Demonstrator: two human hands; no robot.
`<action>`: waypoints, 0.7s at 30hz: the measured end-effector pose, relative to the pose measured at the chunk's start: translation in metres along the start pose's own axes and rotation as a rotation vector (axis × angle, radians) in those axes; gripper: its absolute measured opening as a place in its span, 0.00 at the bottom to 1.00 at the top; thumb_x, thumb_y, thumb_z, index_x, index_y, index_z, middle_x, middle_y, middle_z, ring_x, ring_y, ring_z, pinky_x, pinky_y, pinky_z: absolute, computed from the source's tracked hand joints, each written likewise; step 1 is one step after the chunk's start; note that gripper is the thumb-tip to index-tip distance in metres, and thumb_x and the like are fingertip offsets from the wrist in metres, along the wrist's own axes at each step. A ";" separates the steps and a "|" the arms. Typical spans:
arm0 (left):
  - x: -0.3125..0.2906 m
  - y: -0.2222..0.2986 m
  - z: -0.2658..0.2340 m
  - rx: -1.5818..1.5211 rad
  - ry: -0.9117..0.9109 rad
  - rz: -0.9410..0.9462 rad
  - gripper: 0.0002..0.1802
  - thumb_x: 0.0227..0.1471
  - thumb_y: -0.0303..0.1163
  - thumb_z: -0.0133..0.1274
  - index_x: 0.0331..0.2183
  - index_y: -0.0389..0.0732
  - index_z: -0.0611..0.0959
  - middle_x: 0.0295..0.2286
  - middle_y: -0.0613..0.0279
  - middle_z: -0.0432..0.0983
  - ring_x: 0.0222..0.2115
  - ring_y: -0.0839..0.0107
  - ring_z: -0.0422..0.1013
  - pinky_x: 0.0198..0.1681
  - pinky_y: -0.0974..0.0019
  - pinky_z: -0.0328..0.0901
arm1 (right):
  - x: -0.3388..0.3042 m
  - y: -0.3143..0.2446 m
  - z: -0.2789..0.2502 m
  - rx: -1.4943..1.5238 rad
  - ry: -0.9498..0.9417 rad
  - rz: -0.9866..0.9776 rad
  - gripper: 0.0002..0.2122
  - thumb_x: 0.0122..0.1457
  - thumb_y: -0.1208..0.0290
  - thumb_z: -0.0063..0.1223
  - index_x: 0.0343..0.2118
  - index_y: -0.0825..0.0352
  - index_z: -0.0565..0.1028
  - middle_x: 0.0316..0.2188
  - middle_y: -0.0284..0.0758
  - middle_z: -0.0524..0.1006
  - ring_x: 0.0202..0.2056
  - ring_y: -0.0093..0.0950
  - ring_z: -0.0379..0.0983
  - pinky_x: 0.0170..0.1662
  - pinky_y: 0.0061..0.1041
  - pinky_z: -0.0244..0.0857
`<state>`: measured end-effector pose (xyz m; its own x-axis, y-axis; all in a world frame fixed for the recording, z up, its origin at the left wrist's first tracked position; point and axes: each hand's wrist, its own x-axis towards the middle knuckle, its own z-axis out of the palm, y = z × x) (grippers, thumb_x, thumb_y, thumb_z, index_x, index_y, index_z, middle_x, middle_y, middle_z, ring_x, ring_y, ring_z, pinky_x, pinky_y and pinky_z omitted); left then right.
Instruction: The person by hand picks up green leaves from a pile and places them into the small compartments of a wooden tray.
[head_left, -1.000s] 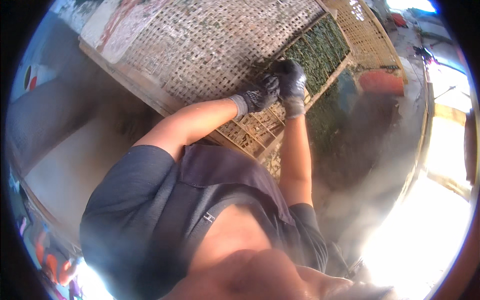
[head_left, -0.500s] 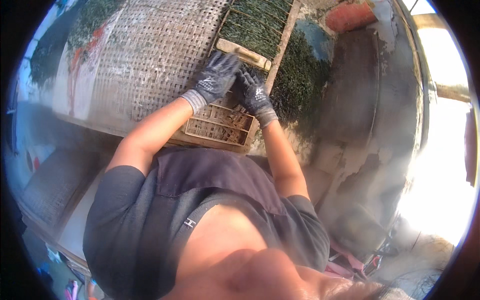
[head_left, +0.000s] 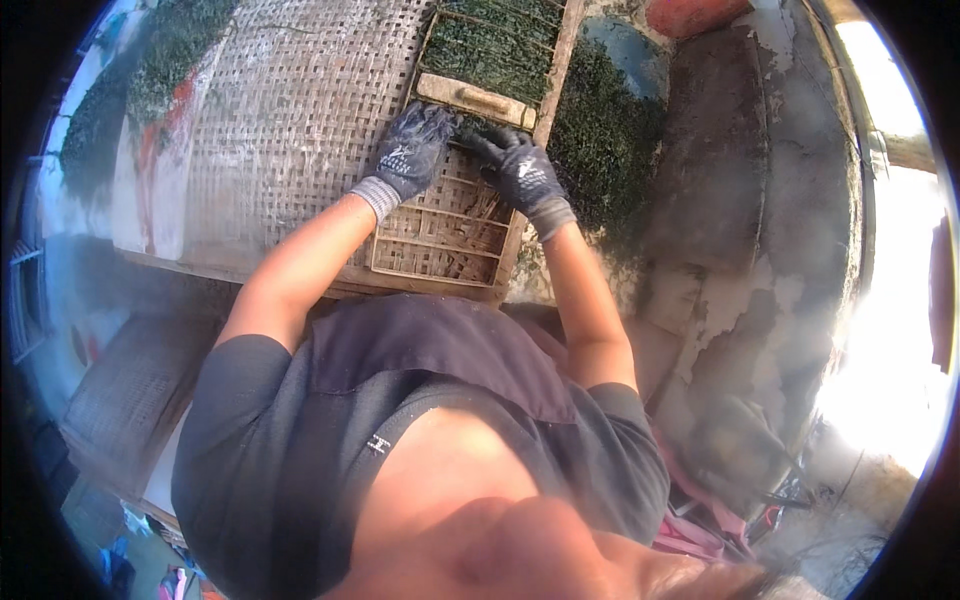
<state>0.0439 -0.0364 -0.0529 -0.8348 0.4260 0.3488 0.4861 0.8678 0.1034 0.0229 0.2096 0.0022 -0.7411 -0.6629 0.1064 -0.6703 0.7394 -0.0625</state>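
Note:
My left hand [head_left: 410, 152] wears a dark work glove and rests palm down on a woven bamboo frame [head_left: 440, 240], its fingertips touching a flat wooden block [head_left: 472, 99]. Just to its right, my right hand [head_left: 525, 170], also gloved, presses its fingers onto dark green seaweed [head_left: 490, 50] spread on the frame's upper part, beside the wooden side rail [head_left: 548, 95]. The lower part of the frame is bare weave. Neither hand has anything closed in it.
A large woven bamboo mat [head_left: 280, 130] lies to the left under the frame. A heap of dark green seaweed [head_left: 600, 140] lies to the right against a worn concrete basin wall [head_left: 720, 200]. An orange tub [head_left: 690, 15] sits at the top. More woven mats [head_left: 120, 400] lie lower left.
The view has swung, so the frame now lies straighter ahead. Both hands slid up along the frame to the wooden block and the edge of the seaweed.

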 end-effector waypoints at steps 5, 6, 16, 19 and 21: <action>0.006 0.003 -0.015 0.001 0.011 0.005 0.29 0.59 0.35 0.47 0.61 0.41 0.75 0.58 0.50 0.73 0.60 0.53 0.68 0.69 0.48 0.54 | 0.019 0.029 0.000 0.643 0.125 0.462 0.11 0.59 0.61 0.63 0.40 0.61 0.85 0.36 0.44 0.84 0.39 0.43 0.81 0.47 0.38 0.75; 0.004 0.004 -0.017 0.010 0.006 0.000 0.29 0.59 0.35 0.47 0.61 0.41 0.75 0.58 0.50 0.74 0.60 0.53 0.68 0.69 0.48 0.54 | 0.016 0.032 -0.009 0.373 0.055 0.549 0.09 0.58 0.64 0.63 0.36 0.64 0.85 0.36 0.43 0.84 0.40 0.42 0.81 0.47 0.38 0.75; 0.002 0.007 -0.021 -0.087 0.023 -0.157 0.33 0.58 0.38 0.52 0.63 0.41 0.72 0.59 0.47 0.71 0.62 0.49 0.64 0.70 0.45 0.52 | 0.038 0.007 0.022 1.318 -0.106 0.565 0.18 0.63 0.64 0.64 0.53 0.69 0.81 0.45 0.33 0.84 0.44 0.22 0.77 0.51 0.25 0.71; -0.004 -0.004 -0.022 -0.166 0.093 -0.120 0.29 0.59 0.38 0.51 0.60 0.39 0.76 0.59 0.48 0.71 0.63 0.51 0.64 0.70 0.47 0.51 | 0.062 -0.016 -0.010 1.324 0.279 0.541 0.20 0.63 0.62 0.65 0.53 0.69 0.80 0.45 0.36 0.84 0.46 0.24 0.79 0.52 0.26 0.71; -0.004 0.001 -0.029 -0.186 0.149 -0.098 0.31 0.60 0.37 0.51 0.63 0.40 0.73 0.63 0.50 0.67 0.65 0.51 0.60 0.70 0.45 0.50 | 0.073 -0.022 -0.019 0.700 0.366 0.433 0.17 0.60 0.60 0.66 0.49 0.62 0.83 0.41 0.41 0.84 0.44 0.36 0.81 0.51 0.36 0.72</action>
<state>0.0551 -0.0448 -0.0267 -0.8395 0.2877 0.4610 0.4554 0.8352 0.3082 -0.0156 0.1476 0.0299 -0.9560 -0.1753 0.2352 -0.2932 0.5955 -0.7479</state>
